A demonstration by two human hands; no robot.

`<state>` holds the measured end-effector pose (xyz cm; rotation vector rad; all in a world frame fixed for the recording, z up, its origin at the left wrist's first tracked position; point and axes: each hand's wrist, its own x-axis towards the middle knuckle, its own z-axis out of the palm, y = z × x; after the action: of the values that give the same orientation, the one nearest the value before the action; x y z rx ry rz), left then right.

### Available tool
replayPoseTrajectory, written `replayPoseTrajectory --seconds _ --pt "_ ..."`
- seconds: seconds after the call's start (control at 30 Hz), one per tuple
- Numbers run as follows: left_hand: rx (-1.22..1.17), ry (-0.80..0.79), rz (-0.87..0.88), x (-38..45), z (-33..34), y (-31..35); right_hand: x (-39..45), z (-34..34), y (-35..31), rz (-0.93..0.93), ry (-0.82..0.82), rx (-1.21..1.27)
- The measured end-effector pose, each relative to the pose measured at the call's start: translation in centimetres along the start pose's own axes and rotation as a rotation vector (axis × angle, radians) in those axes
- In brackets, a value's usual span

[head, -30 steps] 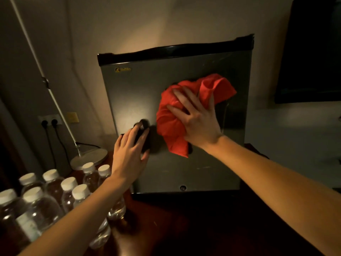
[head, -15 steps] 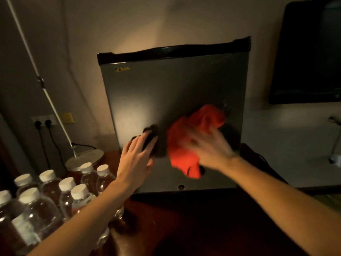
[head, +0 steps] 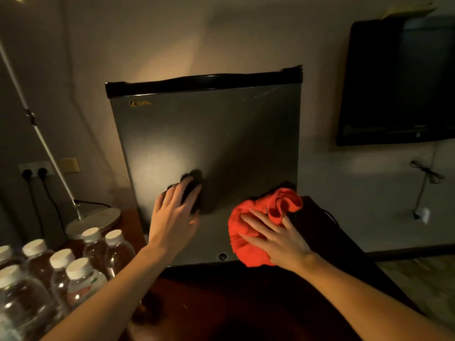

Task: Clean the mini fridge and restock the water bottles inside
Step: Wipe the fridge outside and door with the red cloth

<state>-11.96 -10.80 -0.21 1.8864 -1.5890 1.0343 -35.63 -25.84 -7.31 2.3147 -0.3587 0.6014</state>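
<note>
**Red cloth pressed to the fridge door's lower right corner**

The right hand [head: 278, 238] lies flat on a bunched red cloth [head: 256, 227], fingers straight and spread, pressing it against the closed door of the mini fridge [head: 209, 134]. The cloth sits under and ahead of the palm — most of it bulges out past the fingertips and to the left of the hand, down at the door's lower right corner, just above the bottom edge. Nothing is curled round it; the hand pushes rather than grips.

The left hand [head: 173, 216] rests on the same door to the left of the cloth, fingers extended and lightly spread, its tips reaching a dark patch on the door that may be only their shadow. It holds nothing.

The fridge stands on a dark wooden surface [head: 221, 303] against the wall. At lower left a cluster of water bottles [head: 73, 274] with white caps stands upright — outside the fridge, well apart from either hand. Behind them are a lamp base [head: 93, 219] and a wall socket [head: 35, 168] with two plugs. A dark screen [head: 398, 82] hangs on the wall at upper right.
</note>
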Motion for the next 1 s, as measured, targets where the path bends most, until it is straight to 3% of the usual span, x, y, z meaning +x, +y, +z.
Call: replayPoseTrajectory --seconds 0.13,0.27,0.47,0.6,0.7,0.9,1.0 --pt "0.026 -0.006 0.013 -0.1 0.3 -0.2 1.8 -2.1 4.0 -0.107 0.029 -0.137" --pt "0.007 0.040 0.005 0.5 0.6 0.2 7.1 -6.8 9.7 0.145 0.366 0.024" --pt "-0.005 0.143 0.020 1.7 0.8 0.9 15.2 -12.7 11.0 0.415 0.436 0.102" --pt "-0.010 0.129 0.046 1.9 0.8 0.5 15.7 -11.0 8.4 0.289 0.414 0.020" --pt "-0.002 0.108 0.056 2.1 0.6 -0.1 14.6 -11.5 11.4 0.185 0.424 -0.011" --pt "-0.026 0.060 0.049 2.1 0.1 -0.9 11.4 -11.2 13.1 0.490 0.661 0.136" --pt "-0.058 0.040 0.032 1.9 -0.3 -1.0 13.8 -11.3 11.1 0.657 0.643 0.257"
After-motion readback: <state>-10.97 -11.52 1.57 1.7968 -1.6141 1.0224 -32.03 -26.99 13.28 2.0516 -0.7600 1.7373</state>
